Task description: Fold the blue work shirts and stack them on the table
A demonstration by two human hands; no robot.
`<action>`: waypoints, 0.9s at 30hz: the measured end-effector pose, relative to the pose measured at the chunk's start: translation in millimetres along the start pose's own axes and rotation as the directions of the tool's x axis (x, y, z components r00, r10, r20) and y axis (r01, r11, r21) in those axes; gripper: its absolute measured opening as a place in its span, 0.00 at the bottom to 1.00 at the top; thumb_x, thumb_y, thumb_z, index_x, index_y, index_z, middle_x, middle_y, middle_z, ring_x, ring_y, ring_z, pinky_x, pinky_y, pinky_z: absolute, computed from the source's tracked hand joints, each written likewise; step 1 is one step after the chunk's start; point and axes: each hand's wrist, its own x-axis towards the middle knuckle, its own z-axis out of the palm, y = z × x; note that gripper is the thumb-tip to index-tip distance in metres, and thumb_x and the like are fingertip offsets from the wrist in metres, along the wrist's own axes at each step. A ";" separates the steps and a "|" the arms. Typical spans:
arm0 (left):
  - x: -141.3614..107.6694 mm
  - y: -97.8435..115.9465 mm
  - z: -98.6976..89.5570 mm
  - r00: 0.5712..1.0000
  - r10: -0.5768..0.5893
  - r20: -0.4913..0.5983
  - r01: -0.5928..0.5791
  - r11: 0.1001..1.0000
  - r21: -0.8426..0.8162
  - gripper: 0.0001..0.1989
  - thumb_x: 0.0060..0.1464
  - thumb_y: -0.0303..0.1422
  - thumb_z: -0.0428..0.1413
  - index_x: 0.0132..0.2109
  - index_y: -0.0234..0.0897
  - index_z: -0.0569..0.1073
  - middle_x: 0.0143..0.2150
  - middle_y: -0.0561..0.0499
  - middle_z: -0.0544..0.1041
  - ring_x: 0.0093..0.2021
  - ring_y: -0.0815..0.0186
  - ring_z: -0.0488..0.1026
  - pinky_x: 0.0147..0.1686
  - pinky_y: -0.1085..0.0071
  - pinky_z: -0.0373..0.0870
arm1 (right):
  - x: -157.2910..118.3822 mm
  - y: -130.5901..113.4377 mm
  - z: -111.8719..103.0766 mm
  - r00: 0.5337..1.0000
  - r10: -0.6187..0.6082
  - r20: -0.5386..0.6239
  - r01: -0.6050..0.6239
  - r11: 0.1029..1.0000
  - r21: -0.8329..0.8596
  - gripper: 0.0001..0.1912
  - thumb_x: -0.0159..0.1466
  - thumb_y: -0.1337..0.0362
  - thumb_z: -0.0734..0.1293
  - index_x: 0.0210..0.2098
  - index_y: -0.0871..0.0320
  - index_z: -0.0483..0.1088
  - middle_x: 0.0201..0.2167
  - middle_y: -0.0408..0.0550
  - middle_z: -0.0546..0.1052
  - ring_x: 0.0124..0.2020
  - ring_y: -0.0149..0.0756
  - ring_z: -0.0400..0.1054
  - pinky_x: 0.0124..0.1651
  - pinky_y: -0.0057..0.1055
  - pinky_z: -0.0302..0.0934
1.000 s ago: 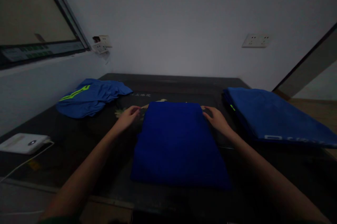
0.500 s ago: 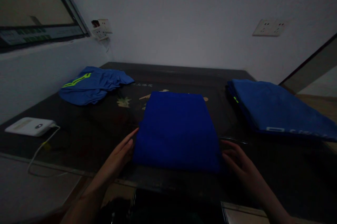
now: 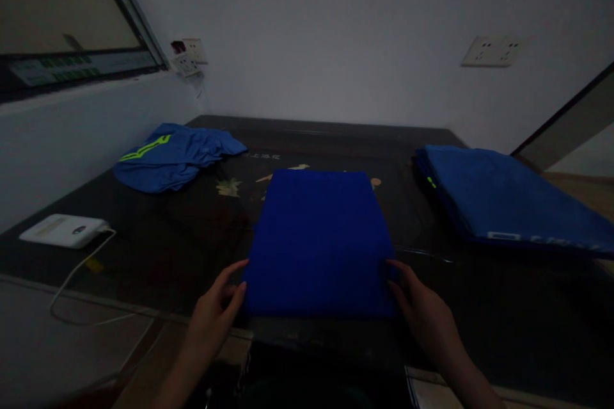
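A neatly folded, deep-blue garment point(image 3: 319, 242) lies flat on the dark table before me. At its near left edge, my left hand point(image 3: 218, 300) touches the cloth with thumb and index fingertip, the two spread apart. My right hand point(image 3: 422, 306) is at the near right edge, its fingertips against the fabric and the thumb held away from them. Neither hand is closed around the cloth, though the far side of the fingertips is hard to see in the dim light.
A crumpled blue garment with yellow-green stripes point(image 3: 177, 156) lies at the back left. Folded blue clothes point(image 3: 503, 194) are stacked at the right. A white device point(image 3: 64, 231) with a cable sits on the left of the dark table point(image 3: 307, 130), which meets the wall.
Both hands have come inward and now touch the garment's side edges, the right one having crossed a small gap. The folded garment's right edge sits slightly further left.
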 end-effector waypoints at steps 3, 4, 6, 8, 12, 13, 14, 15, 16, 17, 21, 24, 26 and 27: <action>-2.9 3.4 -2.8 1.000 -0.001 0.026 -0.002 0.996 0.088 0.35 0.54 0.50 0.51 0.64 0.38 0.59 0.30 0.53 0.78 0.34 0.60 0.78 0.36 0.69 0.73 | -0.6 -3.3 -0.3 1.000 -0.015 -0.012 0.014 0.998 -0.065 0.21 0.68 0.57 0.52 0.57 0.51 0.64 0.41 0.49 0.80 0.38 0.44 0.77 0.34 0.36 0.69; -3.6 5.1 -3.6 0.999 0.008 0.034 -0.012 0.994 0.111 0.35 0.54 0.49 0.50 0.65 0.40 0.58 0.31 0.53 0.78 0.35 0.60 0.78 0.36 0.68 0.73 | -0.8 -4.1 -0.2 1.000 -0.018 -0.016 0.017 0.997 -0.081 0.21 0.69 0.57 0.52 0.57 0.51 0.64 0.42 0.49 0.80 0.38 0.43 0.77 0.34 0.36 0.70; -4.6 7.5 -3.9 0.999 0.033 0.044 -0.038 0.989 0.139 0.34 0.55 0.49 0.50 0.65 0.41 0.58 0.34 0.52 0.78 0.37 0.60 0.78 0.37 0.68 0.73 | -1.4 -5.5 0.2 0.999 -0.024 -0.023 0.022 0.995 -0.099 0.21 0.69 0.58 0.52 0.57 0.51 0.65 0.45 0.49 0.79 0.40 0.43 0.77 0.34 0.36 0.71; -4.7 7.4 -2.1 0.998 0.051 0.039 -0.056 0.987 0.149 0.33 0.56 0.48 0.49 0.65 0.40 0.58 0.34 0.52 0.78 0.36 0.61 0.78 0.37 0.68 0.73 | -2.2 -6.3 1.2 0.999 -0.032 -0.029 0.029 0.994 -0.103 0.21 0.69 0.58 0.51 0.57 0.52 0.65 0.47 0.49 0.78 0.42 0.42 0.76 0.36 0.36 0.71; -2.6 1.5 5.3 0.996 0.089 -0.005 -0.086 0.975 0.203 0.30 0.55 0.48 0.48 0.60 0.35 0.64 0.28 0.53 0.73 0.28 0.64 0.73 0.32 0.71 0.71 | -4.0 -6.3 4.4 0.998 -0.029 -0.047 0.022 0.991 -0.132 0.21 0.69 0.59 0.51 0.57 0.52 0.65 0.49 0.49 0.77 0.44 0.41 0.76 0.36 0.35 0.72; -2.3 0.0 6.8 0.995 0.103 -0.016 -0.097 0.971 0.216 0.29 0.55 0.48 0.48 0.58 0.35 0.66 0.27 0.54 0.72 0.28 0.65 0.73 0.31 0.71 0.71 | -4.5 -5.8 5.1 0.998 -0.028 -0.055 0.020 0.990 -0.138 0.21 0.69 0.59 0.51 0.57 0.53 0.65 0.49 0.49 0.77 0.44 0.41 0.76 0.37 0.35 0.72; -2.3 -1.2 7.8 0.993 0.116 -0.027 -0.106 0.967 0.230 0.29 0.55 0.48 0.48 0.57 0.36 0.67 0.27 0.54 0.71 0.28 0.65 0.72 0.31 0.71 0.70 | -5.1 -5.2 5.8 0.998 -0.030 -0.062 0.021 0.990 -0.142 0.21 0.69 0.59 0.51 0.57 0.53 0.65 0.49 0.49 0.77 0.43 0.41 0.76 0.37 0.34 0.72; -2.4 -1.9 8.4 0.992 0.124 -0.036 -0.111 0.963 0.246 0.28 0.55 0.48 0.48 0.57 0.36 0.67 0.27 0.55 0.70 0.28 0.65 0.71 0.30 0.72 0.69 | -5.7 -4.4 6.2 0.997 -0.033 -0.068 0.023 0.990 -0.142 0.21 0.69 0.59 0.51 0.57 0.53 0.65 0.49 0.50 0.77 0.44 0.41 0.76 0.37 0.34 0.72; -2.8 -2.2 8.6 0.991 0.129 -0.043 -0.113 0.957 0.268 0.27 0.55 0.48 0.48 0.56 0.37 0.68 0.26 0.55 0.69 0.27 0.66 0.71 0.30 0.72 0.69 | -6.3 -3.5 6.5 0.997 -0.039 -0.072 0.029 0.990 -0.140 0.21 0.70 0.59 0.51 0.57 0.53 0.65 0.49 0.50 0.77 0.44 0.41 0.76 0.37 0.34 0.72; -3.3 -2.1 8.7 0.990 0.134 -0.053 -0.112 0.948 0.297 0.27 0.55 0.47 0.47 0.56 0.37 0.68 0.25 0.56 0.68 0.26 0.66 0.70 0.29 0.72 0.68 | -6.8 -2.6 6.6 0.996 -0.046 -0.073 0.036 0.990 -0.138 0.21 0.70 0.59 0.51 0.57 0.53 0.65 0.49 0.50 0.77 0.44 0.41 0.76 0.37 0.34 0.72; -4.2 -0.5 10.0 0.984 0.166 -0.060 -0.125 0.897 0.423 0.26 0.57 0.46 0.45 0.56 0.37 0.69 0.25 0.55 0.68 0.27 0.64 0.70 0.30 0.69 0.68 | -7.2 -0.1 7.8 0.992 -0.081 -0.098 0.067 0.988 -0.140 0.21 0.69 0.58 0.51 0.57 0.53 0.65 0.48 0.50 0.77 0.45 0.41 0.75 0.38 0.36 0.72; -2.9 -3.0 12.0 0.979 0.198 -0.044 -0.149 0.847 0.510 0.25 0.58 0.44 0.43 0.56 0.37 0.69 0.27 0.52 0.71 0.30 0.61 0.72 0.33 0.66 0.69 | -7.1 1.3 11.9 0.988 -0.080 -0.135 0.061 0.988 -0.141 0.21 0.69 0.57 0.52 0.56 0.53 0.66 0.46 0.51 0.76 0.45 0.42 0.74 0.39 0.37 0.71; -2.0 -7.1 11.3 0.973 0.229 -0.016 -0.179 0.800 0.572 0.24 0.60 0.42 0.43 0.57 0.38 0.69 0.29 0.51 0.73 0.32 0.60 0.73 0.36 0.64 0.70 | -8.0 3.4 14.7 0.984 -0.081 -0.157 0.058 0.988 -0.143 0.21 0.69 0.56 0.52 0.55 0.54 0.67 0.45 0.51 0.76 0.44 0.43 0.73 0.40 0.38 0.71; -1.6 -9.3 9.7 0.969 0.247 0.003 -0.198 0.770 0.607 0.23 0.60 0.41 0.43 0.58 0.38 0.69 0.30 0.50 0.74 0.34 0.59 0.73 0.38 0.62 0.70 | -8.6 4.7 14.9 0.983 -0.088 -0.164 0.064 0.987 -0.145 0.21 0.69 0.56 0.53 0.55 0.54 0.67 0.44 0.51 0.75 0.44 0.43 0.73 0.40 0.38 0.71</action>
